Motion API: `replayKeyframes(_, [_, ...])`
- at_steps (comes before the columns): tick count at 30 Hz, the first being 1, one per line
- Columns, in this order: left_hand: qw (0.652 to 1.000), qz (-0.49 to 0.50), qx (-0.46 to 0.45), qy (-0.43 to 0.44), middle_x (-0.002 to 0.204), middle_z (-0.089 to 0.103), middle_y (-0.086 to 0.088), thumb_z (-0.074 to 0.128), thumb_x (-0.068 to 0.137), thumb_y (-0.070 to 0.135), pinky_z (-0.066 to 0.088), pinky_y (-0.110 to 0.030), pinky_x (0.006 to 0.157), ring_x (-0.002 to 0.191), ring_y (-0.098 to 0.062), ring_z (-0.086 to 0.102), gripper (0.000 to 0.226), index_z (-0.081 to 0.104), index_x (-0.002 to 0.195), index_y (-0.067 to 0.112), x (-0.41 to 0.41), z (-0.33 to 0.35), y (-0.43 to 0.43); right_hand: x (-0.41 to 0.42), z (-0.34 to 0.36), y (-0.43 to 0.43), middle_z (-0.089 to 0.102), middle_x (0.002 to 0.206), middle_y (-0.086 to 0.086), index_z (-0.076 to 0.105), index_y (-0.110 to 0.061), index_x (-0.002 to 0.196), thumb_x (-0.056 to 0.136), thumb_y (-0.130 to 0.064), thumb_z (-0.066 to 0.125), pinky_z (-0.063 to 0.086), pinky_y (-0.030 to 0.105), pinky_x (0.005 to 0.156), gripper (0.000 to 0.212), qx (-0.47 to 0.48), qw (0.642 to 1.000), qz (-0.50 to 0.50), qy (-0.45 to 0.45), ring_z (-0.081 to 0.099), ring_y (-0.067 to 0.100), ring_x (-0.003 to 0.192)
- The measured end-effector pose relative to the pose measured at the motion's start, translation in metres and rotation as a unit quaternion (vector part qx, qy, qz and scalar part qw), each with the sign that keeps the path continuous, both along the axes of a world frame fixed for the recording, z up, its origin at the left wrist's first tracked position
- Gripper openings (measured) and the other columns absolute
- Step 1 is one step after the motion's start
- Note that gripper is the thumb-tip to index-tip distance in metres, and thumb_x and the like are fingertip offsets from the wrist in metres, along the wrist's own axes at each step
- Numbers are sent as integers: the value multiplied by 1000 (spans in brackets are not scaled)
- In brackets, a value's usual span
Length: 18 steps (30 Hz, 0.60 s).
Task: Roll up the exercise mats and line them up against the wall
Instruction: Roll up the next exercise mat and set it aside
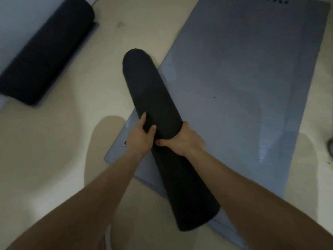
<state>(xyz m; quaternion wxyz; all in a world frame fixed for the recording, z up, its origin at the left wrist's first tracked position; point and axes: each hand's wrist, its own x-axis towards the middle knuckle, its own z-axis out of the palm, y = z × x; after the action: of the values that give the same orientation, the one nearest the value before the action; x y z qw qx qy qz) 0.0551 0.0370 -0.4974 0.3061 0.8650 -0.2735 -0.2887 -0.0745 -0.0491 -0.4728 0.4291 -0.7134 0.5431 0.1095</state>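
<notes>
A rolled black mat [153, 91] runs from the upper middle down to the lower right, held above the floor. My left hand [139, 136] grips its left side near the middle. My right hand [185, 141] wraps over it from the right, thumb underneath. Beneath the roll a grey mat [243, 69] lies flat and unrolled on the floor. A second rolled black mat [45, 51] lies at the upper left along the white wall [16, 18], its loose outer edge resting on the floor.
The floor [63, 141] is pale beige. A small dark object [330, 143] shows at the right edge. Printed lettering marks the far end of the grey mat.
</notes>
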Motion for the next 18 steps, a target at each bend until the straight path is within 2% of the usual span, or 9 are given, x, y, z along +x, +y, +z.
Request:
replayKeyframes(2, [1000, 6, -6, -5, 147, 53, -7, 58, 100, 31, 38, -30, 106, 134, -27, 51, 59, 36, 154, 24, 39, 7, 11, 43, -3, 12, 54, 140, 4, 33, -21, 148, 59, -73, 80, 47, 37, 89, 113, 27, 997, -38, -68, 57, 27, 121])
replayKeyframes(4, [1000, 5, -7, 22, 151, 49, -2, 57, 101, 30, 35, -28, 110, 137, -23, 48, 55, 39, 153, 28, 75, 10, 28, 85, -6, 18, 50, 148, 3, 31, -21, 153, 69, -68, 78, 46, 38, 98, 107, 57, 989, -59, -125, 54, 27, 128])
replayKeyframes(6, [1000, -7, 3, 24, 155, 44, 3, 56, 101, 29, 33, -30, 115, 139, -20, 45, 54, 39, 152, 33, 111, 12, 45, 128, -13, 23, 50, 149, 3, 32, -20, 153, 75, -63, 77, 46, 37, 100, 100, 79, 982, -76, -154, 54, 27, 129])
replayKeyframes(8, [999, -34, 28, 0, 157, 41, 5, 60, 98, 35, 32, -31, 116, 140, -18, 43, 58, 39, 151, 38, 145, 15, 57, 169, -23, 27, 53, 147, 5, 32, -18, 153, 73, -63, 76, 48, 40, 102, 102, 90, 977, -102, -166, 56, 29, 126])
replayKeyframes(10, [996, -75, 56, 1, 162, 31, 8, 70, 88, 46, 29, -28, 114, 143, -17, 38, 78, 30, 154, 41, 173, 19, 63, 207, -31, 29, 56, 143, 6, 35, -16, 150, 65, -67, 76, 52, 45, 100, 107, 89, 973, -121, -173, 59, 30, 122])
replayKeyframes(13, [979, -151, 127, -39, 168, 2, 10, 84, 68, 55, 28, -30, 114, 148, -16, 26, 122, 4, 158, 42, 206, 15, 63, 265, -42, 23, 57, 140, 8, 42, -13, 142, 60, -66, 80, 53, 47, 99, 104, 102, 962, -153, -201, 60, 32, 121])
replayKeyframes(16, [975, -133, 145, -106, 168, -4, 9, 86, 63, 55, 28, -32, 115, 149, -19, 26, 129, -2, 158, 43, 256, 7, 55, 332, -52, 13, 63, 132, 11, 49, -11, 134, 53, -63, 82, 54, 48, 98, 102, 117, 946, -193, -233, 63, 35, 114])
replayKeyframes(18, [971, -111, 154, -148, 168, -2, 9, 84, 64, 56, 31, -35, 115, 147, -25, 29, 126, 1, 158, 44, 295, 3, 46, 379, -57, 5, 64, 129, 11, 51, -11, 132, 58, -58, 85, 53, 50, 98, 94, 139, 933, -205, -261, 64, 36, 112])
